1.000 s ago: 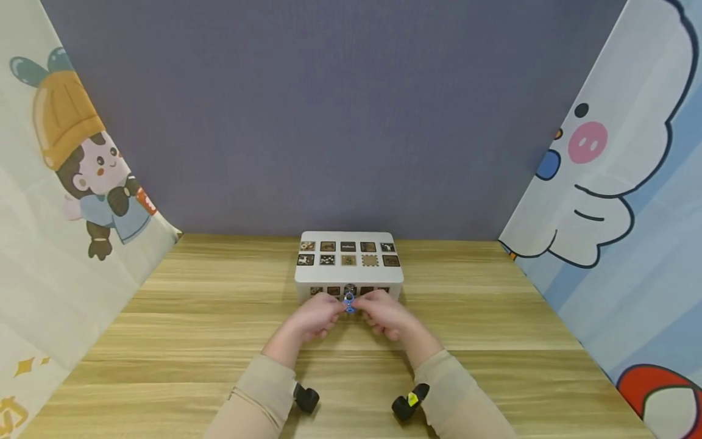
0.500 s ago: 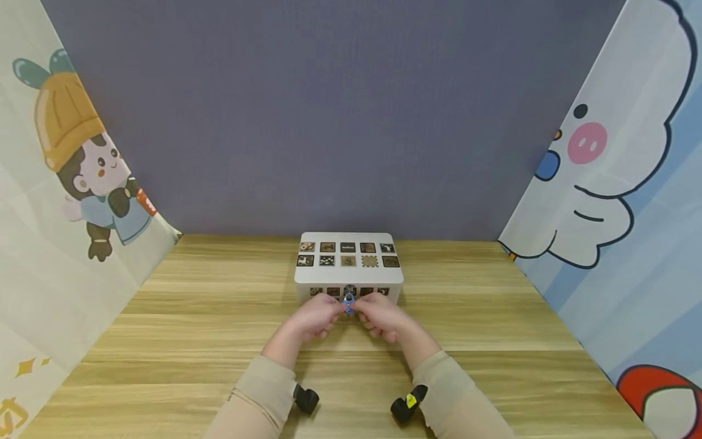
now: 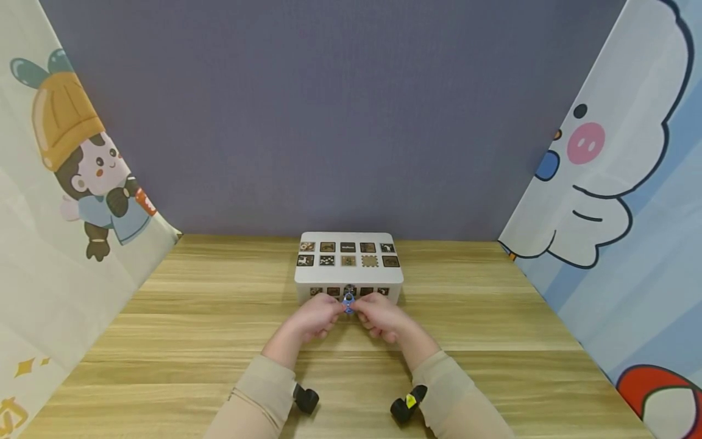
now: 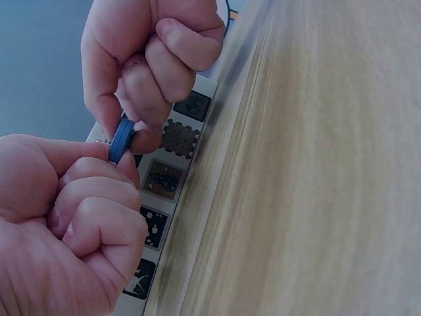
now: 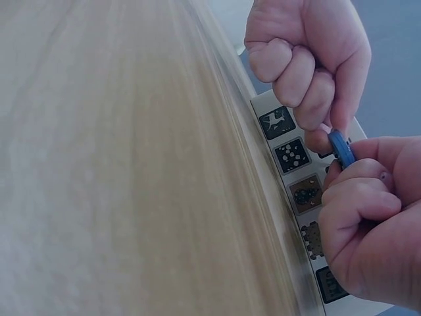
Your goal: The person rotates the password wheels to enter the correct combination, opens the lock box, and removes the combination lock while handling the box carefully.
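A small blue padlock (image 3: 348,304) is at the middle of the front of a white box (image 3: 348,275), just below the metal clasp (image 3: 350,289). My left hand (image 3: 317,316) pinches the padlock's left side between thumb and index finger, its other fingers curled in. On the opposite side my right hand (image 3: 386,316) pinches it the same way. In the left wrist view the padlock (image 4: 121,141) shows edge-on between both sets of fingertips. The right wrist view likewise has the padlock (image 5: 341,149) between the two hands, much of its body covered by fingers.
Small dark and brown picture squares decorate the box's lid and front. The box stands on a wood-grain table (image 3: 219,341) near a grey-purple back panel (image 3: 340,122). Cartoon-printed sheets (image 3: 631,244) flank both sides.
The padlock sits very slightly lower than a second ago. Both hands keep their pinch on it and have hardly moved.
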Available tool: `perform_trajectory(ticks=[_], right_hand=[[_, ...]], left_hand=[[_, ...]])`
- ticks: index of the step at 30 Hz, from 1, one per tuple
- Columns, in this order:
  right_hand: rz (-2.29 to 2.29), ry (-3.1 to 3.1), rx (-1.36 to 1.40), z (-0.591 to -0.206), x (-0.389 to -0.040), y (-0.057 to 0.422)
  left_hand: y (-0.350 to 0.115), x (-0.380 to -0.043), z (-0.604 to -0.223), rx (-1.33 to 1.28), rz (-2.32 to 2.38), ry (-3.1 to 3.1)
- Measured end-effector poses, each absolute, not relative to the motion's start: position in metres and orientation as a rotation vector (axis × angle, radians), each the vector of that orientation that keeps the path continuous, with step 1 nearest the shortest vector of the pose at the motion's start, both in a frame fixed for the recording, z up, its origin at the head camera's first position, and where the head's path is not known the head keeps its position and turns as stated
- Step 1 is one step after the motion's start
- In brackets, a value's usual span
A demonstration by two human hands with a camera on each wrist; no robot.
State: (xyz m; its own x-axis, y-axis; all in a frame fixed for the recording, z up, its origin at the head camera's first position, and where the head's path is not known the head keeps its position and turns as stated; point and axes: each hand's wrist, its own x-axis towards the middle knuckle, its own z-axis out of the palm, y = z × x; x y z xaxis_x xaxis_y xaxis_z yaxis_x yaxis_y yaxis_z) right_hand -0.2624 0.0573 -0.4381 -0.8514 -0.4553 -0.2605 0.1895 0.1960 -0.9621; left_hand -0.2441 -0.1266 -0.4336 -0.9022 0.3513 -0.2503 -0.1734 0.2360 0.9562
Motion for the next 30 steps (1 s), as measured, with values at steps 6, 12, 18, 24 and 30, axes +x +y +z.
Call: perform_trajectory(ticks=[6,12,18,24,30], right_hand=[[-1.705,1.963,-0.243,-0.4384,-0.2630,0.0565],[-1.710,1.950,-0.239,-0.4382,-0.2628,0.0561],[-1.712,1.941,-0.242,-0.4392,-0.2633,0.0562],[-1.712,1.947,-0.244,-0.4398,-0.2636,0.0562],[-1.703,1.963,-0.236,-0.4395,-0.2640,0.0554]], left_hand=[[-0.1265,-0.2444,-0.4331,0.158,1.712,2.090],[-0.1261,-0.2445,-0.4333,0.162,1.713,2.087],[-0.1260,-0.2450,-0.4341,0.162,1.714,2.084],[-0.1263,-0.2460,-0.4348,0.165,1.713,2.084],[-0.1276,-0.2465,-0.4344,0.166,1.707,2.085]])
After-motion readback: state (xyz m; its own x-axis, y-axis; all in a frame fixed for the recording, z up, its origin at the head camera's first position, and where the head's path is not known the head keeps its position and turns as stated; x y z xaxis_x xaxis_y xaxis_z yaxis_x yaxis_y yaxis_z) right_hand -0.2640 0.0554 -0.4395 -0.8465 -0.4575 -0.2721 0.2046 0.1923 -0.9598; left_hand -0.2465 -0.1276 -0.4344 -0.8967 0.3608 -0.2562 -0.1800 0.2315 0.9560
